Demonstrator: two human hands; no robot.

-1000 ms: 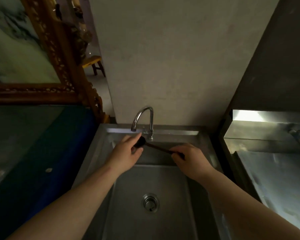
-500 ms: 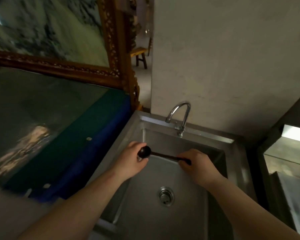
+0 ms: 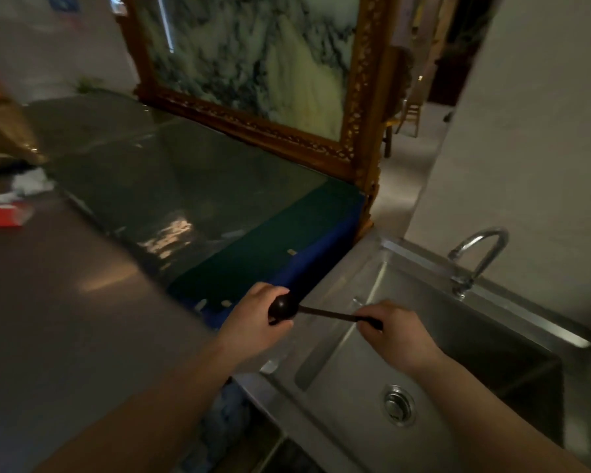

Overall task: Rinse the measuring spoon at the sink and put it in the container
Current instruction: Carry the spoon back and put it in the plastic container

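Observation:
A dark measuring spoon (image 3: 316, 311) with a round bowl and a thin handle lies level between my hands, over the left rim of the steel sink (image 3: 352, 367). My left hand (image 3: 258, 319) cups the bowl end. My right hand (image 3: 394, 331) pinches the far end of the handle. The curved chrome faucet (image 3: 476, 256) stands at the back of the sink, well to the right of the spoon, and no water shows. The drain (image 3: 399, 405) sits below my right forearm. No container is in view.
A glass-topped counter (image 3: 185, 186) with a blue-green edge runs left of the sink. A gilt-framed marble panel (image 3: 263, 63) stands at its back. A red box (image 3: 6, 215) and white crumpled paper (image 3: 31, 182) lie at the far left. A pale wall rises behind the faucet.
Both hands carried the spoon leftward, from under the faucet to the sink's left rim. My view swung left, bringing the counter and framed panel into sight.

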